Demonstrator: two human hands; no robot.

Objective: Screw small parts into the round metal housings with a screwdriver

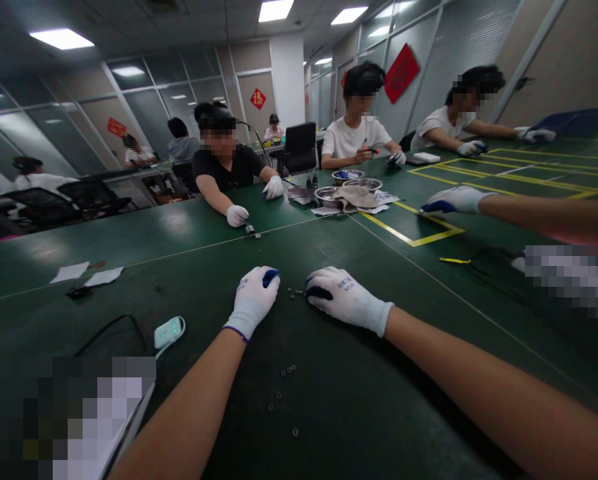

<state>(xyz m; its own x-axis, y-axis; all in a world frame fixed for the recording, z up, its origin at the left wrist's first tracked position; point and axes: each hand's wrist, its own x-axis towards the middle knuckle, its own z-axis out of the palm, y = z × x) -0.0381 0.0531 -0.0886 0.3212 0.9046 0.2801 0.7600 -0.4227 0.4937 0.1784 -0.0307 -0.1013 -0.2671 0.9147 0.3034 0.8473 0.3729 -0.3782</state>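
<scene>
Small rings (pixel 295 432) lie on the green counter (pixel 359 413) between your forearms (pixel 199 393). Farther out, a ring cluster (pixel 297 292) sits between your gloved left hand (pixel 255 298) and right hand (pixel 343 300), nearer the right; fingers curl on both, I cannot tell whether they grip. Metal bowls (pixel 327 196) stand beyond.

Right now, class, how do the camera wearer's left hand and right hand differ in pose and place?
The left hand points mostly forward, leaning right; the right hand points mainly left.
The left hand stands a little apart from the small rings between them; the right hand is closer, its dark-blue thumb beside the nearest ring.
Both wear white gloves with blue print.
</scene>
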